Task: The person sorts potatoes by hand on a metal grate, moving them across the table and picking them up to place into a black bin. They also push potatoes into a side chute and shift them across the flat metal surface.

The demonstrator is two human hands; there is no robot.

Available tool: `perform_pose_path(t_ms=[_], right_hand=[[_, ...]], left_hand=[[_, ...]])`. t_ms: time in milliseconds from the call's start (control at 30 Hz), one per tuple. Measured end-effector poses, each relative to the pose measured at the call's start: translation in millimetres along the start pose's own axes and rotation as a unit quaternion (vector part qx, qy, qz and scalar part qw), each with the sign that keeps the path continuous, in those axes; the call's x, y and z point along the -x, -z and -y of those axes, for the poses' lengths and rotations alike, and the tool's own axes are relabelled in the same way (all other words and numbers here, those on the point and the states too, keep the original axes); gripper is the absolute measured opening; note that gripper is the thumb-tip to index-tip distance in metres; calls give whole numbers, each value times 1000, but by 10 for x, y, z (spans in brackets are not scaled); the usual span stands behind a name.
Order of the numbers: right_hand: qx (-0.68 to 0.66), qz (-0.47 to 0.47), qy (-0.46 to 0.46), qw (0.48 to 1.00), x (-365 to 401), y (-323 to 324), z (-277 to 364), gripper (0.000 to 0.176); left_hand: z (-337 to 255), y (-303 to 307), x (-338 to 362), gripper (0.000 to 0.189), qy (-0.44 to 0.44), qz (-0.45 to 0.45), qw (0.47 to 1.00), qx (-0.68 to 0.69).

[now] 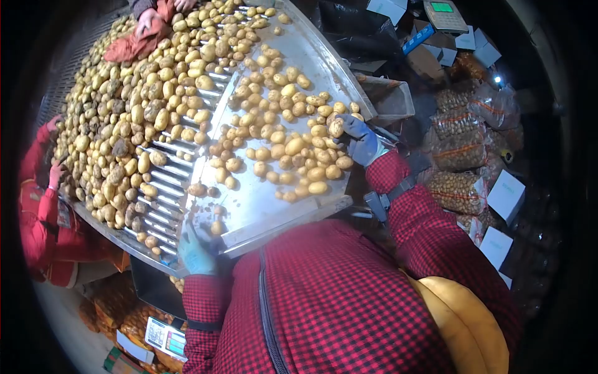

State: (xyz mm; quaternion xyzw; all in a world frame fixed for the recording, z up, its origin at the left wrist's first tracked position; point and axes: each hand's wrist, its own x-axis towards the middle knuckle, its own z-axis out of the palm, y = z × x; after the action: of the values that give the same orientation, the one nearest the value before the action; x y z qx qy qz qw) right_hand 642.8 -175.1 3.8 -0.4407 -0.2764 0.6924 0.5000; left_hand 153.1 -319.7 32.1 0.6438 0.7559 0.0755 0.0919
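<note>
Though the left hand (197, 254) blurs, grip unreadable, the right hand (362, 142) pinches a potato (336, 128).

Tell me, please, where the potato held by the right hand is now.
In the head view, the potato is right of centre, in the gloved right hand, near the right edge of the metal tray, beside loose potatoes.

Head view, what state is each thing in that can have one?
Right hand: gloved, gripping a potato
Left hand: gloved, by the tray's near left corner; grip unclear
Loose potatoes: spread out, some dirt-stained
Tray: partly covered
Slats: partly buried under potatoes
Sacks: filled, piled up
Upper scale: display lit green
</note>
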Motion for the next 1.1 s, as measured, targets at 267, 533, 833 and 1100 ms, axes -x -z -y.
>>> perform_pose_path(t_ms=[267, 533, 833, 1100], right_hand=[[-98, -88, -39, 991, -240, -212, 348, 39], [416, -40, 45, 907, -1822, -72, 607, 47], [706, 118, 83, 694, -2379, -965, 791, 63], [771, 135, 130, 609, -2996, -1143, 1055, 50]], left_hand=[[425, -529, -817, 109, 202, 89, 969, 114], [-1483, 1, -1331, 50, 306, 204, 650, 665], [-1822, -59, -1586, 77, -185, 58, 968, 160], [-1750, -339, -2393, 73, -51, 101, 901, 419]])
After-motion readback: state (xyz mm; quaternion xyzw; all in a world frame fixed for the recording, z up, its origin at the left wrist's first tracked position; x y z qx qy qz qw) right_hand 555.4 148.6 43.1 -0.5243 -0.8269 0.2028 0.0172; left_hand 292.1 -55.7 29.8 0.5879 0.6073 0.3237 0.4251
